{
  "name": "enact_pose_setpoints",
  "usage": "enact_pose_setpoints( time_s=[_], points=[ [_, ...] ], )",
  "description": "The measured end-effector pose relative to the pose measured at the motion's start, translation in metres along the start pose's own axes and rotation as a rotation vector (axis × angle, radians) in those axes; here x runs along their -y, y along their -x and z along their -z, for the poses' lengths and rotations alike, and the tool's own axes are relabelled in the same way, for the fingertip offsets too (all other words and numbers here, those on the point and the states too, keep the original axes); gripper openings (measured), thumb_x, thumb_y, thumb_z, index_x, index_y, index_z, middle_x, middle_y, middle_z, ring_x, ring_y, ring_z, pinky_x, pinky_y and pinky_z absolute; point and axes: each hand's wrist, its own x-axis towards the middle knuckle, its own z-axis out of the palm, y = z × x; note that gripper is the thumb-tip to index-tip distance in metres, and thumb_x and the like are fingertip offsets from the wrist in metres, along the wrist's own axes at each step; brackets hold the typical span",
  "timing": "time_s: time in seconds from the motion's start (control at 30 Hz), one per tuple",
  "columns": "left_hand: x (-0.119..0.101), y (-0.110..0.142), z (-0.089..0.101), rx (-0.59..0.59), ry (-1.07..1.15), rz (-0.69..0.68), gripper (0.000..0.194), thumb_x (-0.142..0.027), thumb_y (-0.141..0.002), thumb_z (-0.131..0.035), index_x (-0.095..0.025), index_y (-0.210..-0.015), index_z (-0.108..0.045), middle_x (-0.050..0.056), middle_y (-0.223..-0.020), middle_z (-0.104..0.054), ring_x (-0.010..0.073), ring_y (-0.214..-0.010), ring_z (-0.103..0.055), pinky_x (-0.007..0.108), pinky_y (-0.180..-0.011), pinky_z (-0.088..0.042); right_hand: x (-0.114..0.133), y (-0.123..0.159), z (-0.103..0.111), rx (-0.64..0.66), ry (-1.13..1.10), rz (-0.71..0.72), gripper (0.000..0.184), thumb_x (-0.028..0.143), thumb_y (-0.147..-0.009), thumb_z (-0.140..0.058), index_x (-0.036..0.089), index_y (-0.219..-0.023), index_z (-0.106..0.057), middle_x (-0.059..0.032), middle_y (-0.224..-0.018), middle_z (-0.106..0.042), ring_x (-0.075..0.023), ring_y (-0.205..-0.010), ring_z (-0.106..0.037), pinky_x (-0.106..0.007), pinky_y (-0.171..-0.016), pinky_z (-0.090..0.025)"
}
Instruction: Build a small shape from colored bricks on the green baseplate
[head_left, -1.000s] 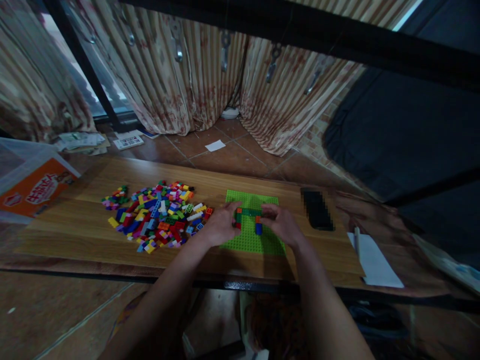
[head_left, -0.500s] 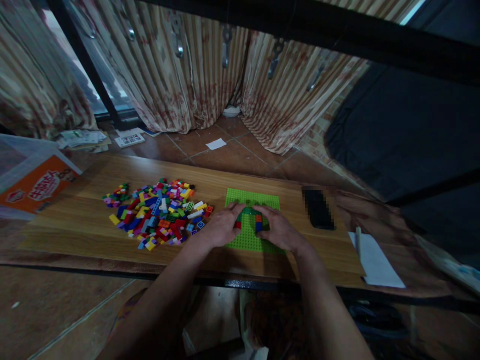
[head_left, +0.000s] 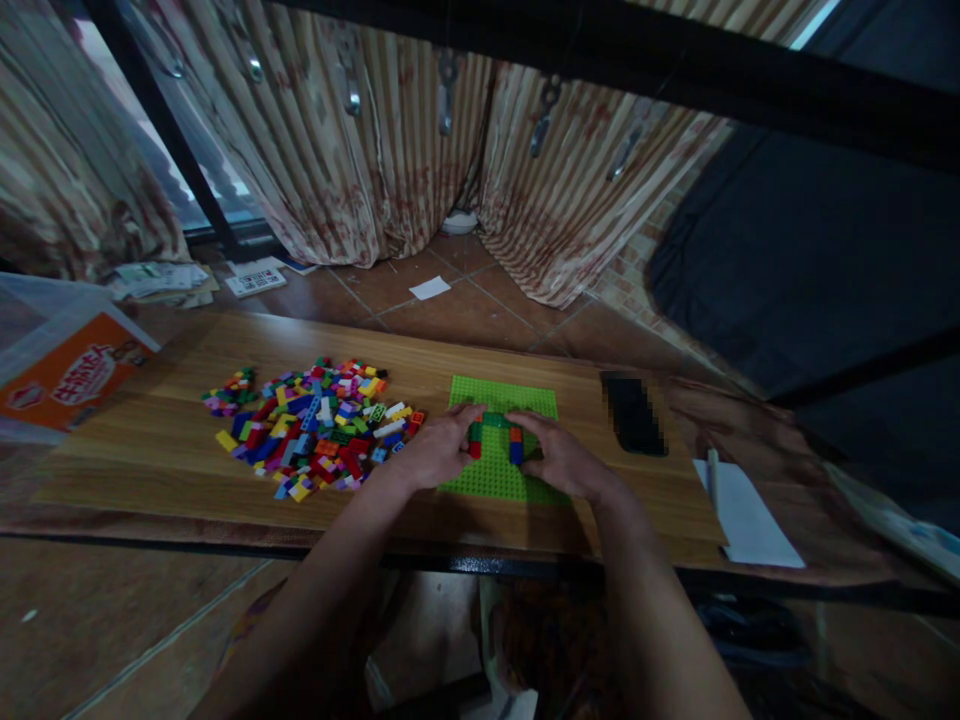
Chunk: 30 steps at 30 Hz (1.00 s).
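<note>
A bright green studded baseplate (head_left: 491, 481) lies on the wooden table. Toy bricks on it form an arch-like outline: a dark green brick (head_left: 493, 420) across the far side, a red brick (head_left: 475, 450) at the left, and an orange and blue stack (head_left: 516, 446) at the right. My left hand (head_left: 437, 448) rests at the left side, its thumb and forefinger apart around that row of bricks. My right hand (head_left: 561, 456) flanks the right side, forefinger near the far end and thumb beside the blue brick. The other fingers are partly hidden.
A loose heap of many-coloured bricks (head_left: 322, 430) spreads over the table left of the baseplate. At far left stands a clear plastic box (head_left: 45, 325) with an orange label. A black phone (head_left: 636, 415) and white paper (head_left: 750, 515) with a pen (head_left: 712, 480) lie at right.
My fingers have eased slightly away from the bricks, so more of the red, blue and dark green ones shows. The view has shifted a little.
</note>
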Motion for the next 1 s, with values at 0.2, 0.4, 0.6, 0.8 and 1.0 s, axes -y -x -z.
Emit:
enact_pose_setpoints(
  time_s=[0.2, 0.4, 0.6, 0.8, 1.0],
  points=[
    [0.0034, -0.0005, 0.0004, 0.003, 0.007, -0.027, 0.072, -0.004, -0.073, -0.050, -0.018, -0.142, -0.039, 0.010, -0.135, -0.054, 0.0123, -0.083, -0.067, 0.022, -0.079, -0.052, -0.0001, -0.0003, 0.0030, 0.019, -0.071, -0.029, 0.076, 0.002, -0.065, -0.062, 0.023, -0.136, -0.051, -0.0101, -0.141, -0.052, -0.0259, -0.129, -0.049, -0.046, -0.104, -0.043],
    [0.0060, -0.0015, -0.0011, -0.030, -0.003, -0.061, 0.066, -0.003, -0.074, -0.047, -0.017, -0.139, -0.042, 0.011, -0.132, -0.057, 0.0125, -0.082, -0.067, 0.024, -0.080, -0.053, -0.0015, -0.0003, 0.0024, 0.006, -0.077, -0.037, 0.074, 0.001, -0.066, -0.062, 0.022, -0.136, -0.051, -0.0117, -0.141, -0.052, -0.0266, -0.128, -0.050, -0.047, -0.102, -0.045],
    [0.0095, -0.0025, -0.0029, -0.063, -0.020, -0.085, 0.064, -0.004, -0.074, -0.048, -0.017, -0.136, -0.045, 0.008, -0.118, -0.064, 0.0149, -0.086, -0.068, 0.025, -0.084, -0.052, -0.0028, -0.0006, 0.0020, -0.012, -0.096, -0.032, 0.074, 0.002, -0.065, -0.063, 0.023, -0.135, -0.052, -0.0105, -0.139, -0.054, -0.0264, -0.125, -0.052, -0.047, -0.101, -0.045],
    [0.0101, -0.0022, -0.0028, -0.061, 0.025, -0.111, 0.067, -0.003, -0.073, -0.049, -0.017, -0.138, -0.044, 0.009, -0.121, -0.062, 0.0129, -0.080, -0.067, 0.026, -0.081, -0.053, -0.0026, -0.0001, 0.0028, 0.015, -0.075, -0.056, 0.074, 0.003, -0.067, -0.063, 0.020, -0.138, -0.049, -0.0124, -0.142, -0.051, -0.0264, -0.127, -0.050, -0.046, -0.101, -0.045],
    [0.0090, -0.0018, -0.0010, -0.013, 0.041, -0.093, 0.069, -0.003, -0.073, -0.050, -0.015, -0.140, -0.042, 0.007, -0.106, -0.065, 0.0136, -0.077, -0.067, 0.025, -0.078, -0.052, -0.0024, -0.0007, 0.0027, 0.015, -0.078, -0.044, 0.072, 0.004, -0.068, -0.064, 0.021, -0.137, -0.050, -0.0116, -0.141, -0.052, -0.0263, -0.128, -0.050, -0.046, -0.101, -0.046]
  ],
)
